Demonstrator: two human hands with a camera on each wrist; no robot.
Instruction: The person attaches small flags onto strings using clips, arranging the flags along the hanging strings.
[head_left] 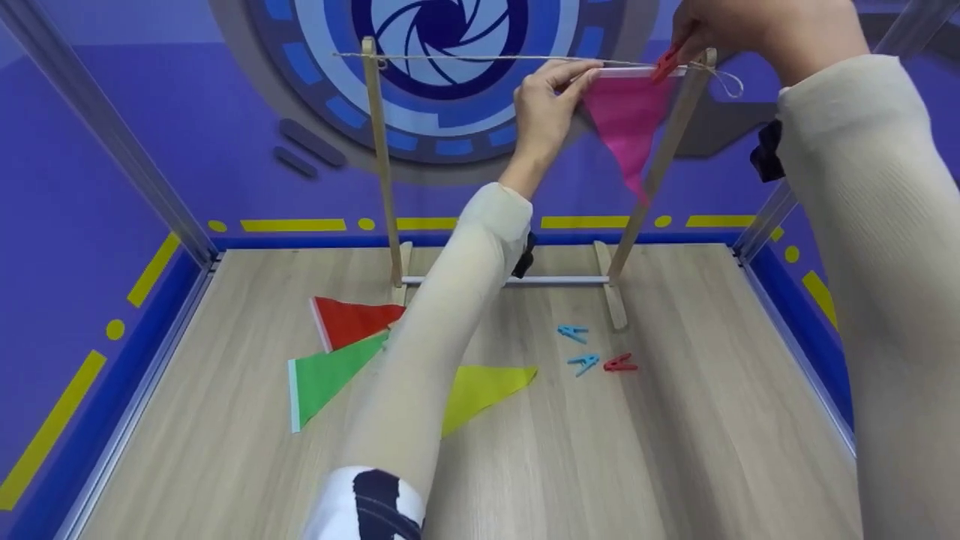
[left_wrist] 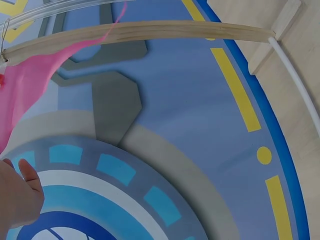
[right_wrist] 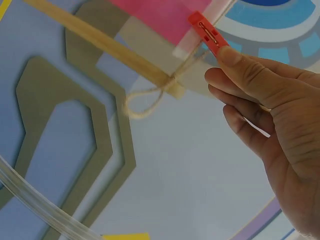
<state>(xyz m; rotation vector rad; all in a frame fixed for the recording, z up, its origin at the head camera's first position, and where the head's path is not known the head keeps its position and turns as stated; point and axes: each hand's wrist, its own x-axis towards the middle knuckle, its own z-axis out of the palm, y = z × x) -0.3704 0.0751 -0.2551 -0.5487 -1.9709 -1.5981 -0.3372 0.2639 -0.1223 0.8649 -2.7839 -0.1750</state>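
A pink triangular pennant (head_left: 630,112) with a white top band hangs at the right end of a string (head_left: 480,57) stretched between two wooden posts. My left hand (head_left: 546,101) pinches the left corner of its band between thumb and fingers. At the band's right end, my right hand (right_wrist: 280,105) pinches a red clothespin (right_wrist: 209,34) between thumb and forefinger, its tip over the white band and string. The string's knot and loop (right_wrist: 145,102) sit around the right post's top, just beside the clothespin. In the left wrist view my left fingertips are partly cut off.
The wooden stand's right post (head_left: 667,165) and white crossbar (head_left: 559,280) stand at the back. Red (head_left: 352,321), green (head_left: 330,379) and yellow (head_left: 480,390) pennants lie on the table, partly behind my left arm. Two blue clothespins (head_left: 583,364) and one red clothespin (head_left: 621,363) lie right of them.
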